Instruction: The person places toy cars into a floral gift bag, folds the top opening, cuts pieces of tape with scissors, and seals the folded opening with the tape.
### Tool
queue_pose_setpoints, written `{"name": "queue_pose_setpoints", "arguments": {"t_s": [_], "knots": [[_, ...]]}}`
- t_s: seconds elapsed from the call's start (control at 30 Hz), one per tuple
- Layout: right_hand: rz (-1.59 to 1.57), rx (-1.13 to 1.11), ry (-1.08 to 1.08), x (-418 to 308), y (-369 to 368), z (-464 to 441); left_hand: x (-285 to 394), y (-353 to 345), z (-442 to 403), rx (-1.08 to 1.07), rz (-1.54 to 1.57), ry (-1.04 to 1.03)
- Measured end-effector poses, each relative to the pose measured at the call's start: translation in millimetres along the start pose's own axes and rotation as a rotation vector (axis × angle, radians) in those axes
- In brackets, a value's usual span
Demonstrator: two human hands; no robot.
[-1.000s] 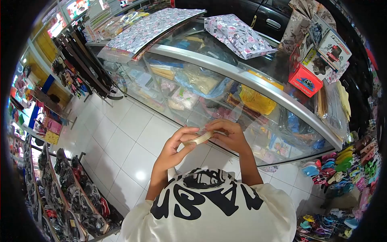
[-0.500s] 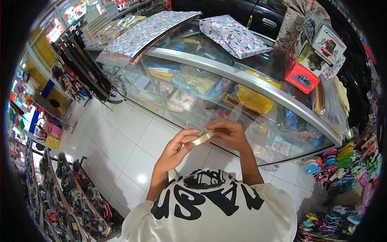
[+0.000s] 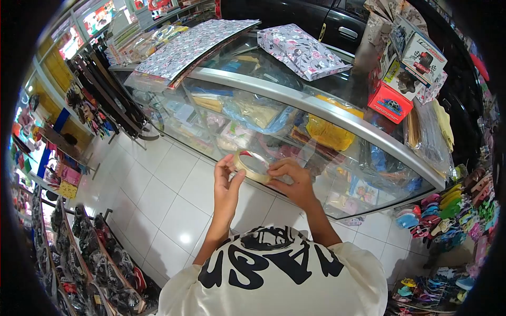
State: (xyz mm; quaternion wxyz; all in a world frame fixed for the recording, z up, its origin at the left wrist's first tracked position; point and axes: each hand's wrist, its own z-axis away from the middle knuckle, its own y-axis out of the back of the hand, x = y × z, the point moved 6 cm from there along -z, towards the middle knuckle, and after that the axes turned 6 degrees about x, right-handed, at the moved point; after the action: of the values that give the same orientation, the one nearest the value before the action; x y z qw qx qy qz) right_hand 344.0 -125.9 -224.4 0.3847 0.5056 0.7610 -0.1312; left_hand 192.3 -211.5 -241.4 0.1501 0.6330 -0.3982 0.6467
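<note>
Between my two hands, in front of my chest, is a roll of clear tape (image 3: 254,173) with a reddish inner core. My left hand (image 3: 227,176) grips the roll's left side, thumb in front and fingers behind. At the roll's right edge, my right hand (image 3: 290,181) pinches with thumb and forefinger; whether it has the tape's loose end cannot be made out. Beyond the hands, a gift wrapped in grey floral paper (image 3: 303,51) lies on top of the glass counter (image 3: 311,108). A stack of the same floral wrapping paper (image 3: 197,45) lies to its left.
Toy boxes (image 3: 392,100) stand at the counter's right end beside plastic sleeves (image 3: 429,139). Belts (image 3: 108,87) hang at the left. Racks of wrapped shoes (image 3: 95,253) stand lower left, and colourful sandals (image 3: 448,210) lower right. A black car (image 3: 295,16) is behind the counter.
The tape roll has turned from nearly edge-on to show its open ring, and has shifted slightly left and up. My left hand is more upright, and my right hand has moved down.
</note>
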Motion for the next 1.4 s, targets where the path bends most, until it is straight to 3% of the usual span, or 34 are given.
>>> {"name": "queue_pose_setpoints", "arguments": {"t_s": [0.1,0.2,0.4,0.43,0.63,0.73,0.77,1.03,1.23,1.4], "knots": [[0.053,-0.082,-0.009,-8.7,-19.4,4.4,6.0,-16.1,11.0,-0.162,0.163,0.062],[0.058,-0.145,-0.04,-9.8,-22.5,5.9,2.8,-12.3,10.6,-0.285,-0.065,0.018],[0.112,-0.077,0.039,-20.3,7.7,-11.3,4.7,-13.3,20.5,-0.394,-0.109,0.003],[0.131,-0.176,0.044,-19.9,3.2,-10.2,5.7,-15.0,21.7,-0.407,-0.109,0.004],[0.057,-0.231,0.029,-20.3,-15.9,-5.9,7.0,-18.5,21.6,-0.465,-0.195,-0.029],[-0.055,-0.227,-0.045,-16.2,-13.2,-1.9,21.4,-18.4,16.0,-0.548,-0.593,-0.516],[-0.1,-0.227,-0.072,-14.9,-11.8,-0.6,24.0,-18.5,13.5,-0.545,-0.548,-0.523],[-0.038,-0.28,-0.018,-18.9,-15.0,9.2,17.4,-27.7,4.0,-0.777,-0.348,-0.412],[0.198,-0.214,0.09,-51.5,-3.9,-8.6,14.6,-28.6,1.5,-0.708,-0.279,-0.205],[0.286,-0.206,0.154,-60.7,-4.2,-9.7,14.5,-24.6,-3.4,-0.596,-0.338,-0.263]]}}
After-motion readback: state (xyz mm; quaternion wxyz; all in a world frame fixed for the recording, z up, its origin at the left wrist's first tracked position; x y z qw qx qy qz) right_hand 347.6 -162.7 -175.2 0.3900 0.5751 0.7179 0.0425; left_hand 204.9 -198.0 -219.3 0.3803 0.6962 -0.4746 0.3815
